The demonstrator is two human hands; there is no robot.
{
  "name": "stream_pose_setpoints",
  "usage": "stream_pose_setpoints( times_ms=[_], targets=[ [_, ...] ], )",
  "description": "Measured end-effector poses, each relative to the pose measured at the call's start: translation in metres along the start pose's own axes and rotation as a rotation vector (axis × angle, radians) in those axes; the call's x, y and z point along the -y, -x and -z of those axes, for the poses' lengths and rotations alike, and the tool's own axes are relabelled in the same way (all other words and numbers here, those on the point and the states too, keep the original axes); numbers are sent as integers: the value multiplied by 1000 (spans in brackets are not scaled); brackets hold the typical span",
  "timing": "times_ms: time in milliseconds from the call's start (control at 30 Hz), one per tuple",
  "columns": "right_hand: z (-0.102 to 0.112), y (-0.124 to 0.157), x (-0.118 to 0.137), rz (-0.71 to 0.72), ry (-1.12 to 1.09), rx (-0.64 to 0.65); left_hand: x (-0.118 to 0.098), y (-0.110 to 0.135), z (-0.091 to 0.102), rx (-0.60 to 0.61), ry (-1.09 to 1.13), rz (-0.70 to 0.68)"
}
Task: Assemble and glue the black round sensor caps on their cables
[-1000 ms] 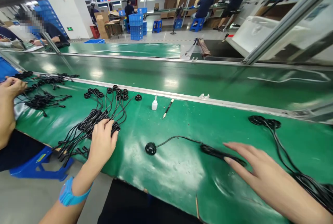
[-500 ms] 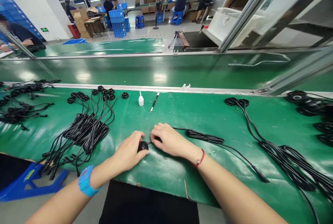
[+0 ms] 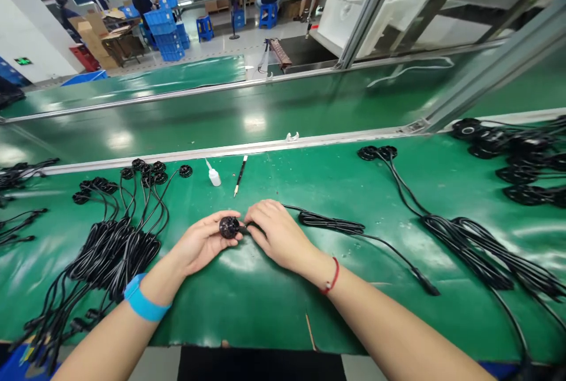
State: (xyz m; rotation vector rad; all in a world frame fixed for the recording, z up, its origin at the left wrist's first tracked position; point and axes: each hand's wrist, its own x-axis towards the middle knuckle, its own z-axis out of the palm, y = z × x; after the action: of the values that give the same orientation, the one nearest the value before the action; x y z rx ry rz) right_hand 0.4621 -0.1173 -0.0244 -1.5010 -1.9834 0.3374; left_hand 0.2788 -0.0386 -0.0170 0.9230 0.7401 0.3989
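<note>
My left hand (image 3: 194, 246) grips a round black cable head (image 3: 229, 227) between thumb and fingers, its ribbed face turned up toward me. Close beside it, my right hand (image 3: 279, 235) is closed on the black cable (image 3: 288, 207) where it joins the head; the fingertips are partly hidden. From under that hand the cable runs right into a tied bundle (image 3: 331, 223) and ends in a connector plug (image 3: 427, 284) on the green mat (image 3: 247, 304). Beyond my hands lie a small white dropper bottle (image 3: 214, 177) and a thin black-and-white pen-like tool (image 3: 240, 176).
A pile of bundled cables (image 3: 106, 248) with round heads lies at left. More bundled cables (image 3: 469, 251) lie at right, with black round parts (image 3: 508, 142) behind. A metal rail (image 3: 186, 154) borders the mat's back. People work at distant benches.
The round head has turned so its face shows, and my left hand has rolled palm upward under it. The view has shifted and tilted. My right hand stays beside the head.
</note>
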Motion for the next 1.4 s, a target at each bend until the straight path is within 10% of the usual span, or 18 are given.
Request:
stream_pose_setpoints(
  times_ms=[167,533,833,1400],
  targets=[
    [2,3,2,56,-107,-7,0,10,1,71,300,53],
    [12,9,16,-134,-682,30,3,20,-1,170,186,28],
    [7,14,15,144,-288,-70,7,20,-2,239,144,86],
    [10,14,22,71,-162,93,8,22,-3,156,37,40]
  ],
)
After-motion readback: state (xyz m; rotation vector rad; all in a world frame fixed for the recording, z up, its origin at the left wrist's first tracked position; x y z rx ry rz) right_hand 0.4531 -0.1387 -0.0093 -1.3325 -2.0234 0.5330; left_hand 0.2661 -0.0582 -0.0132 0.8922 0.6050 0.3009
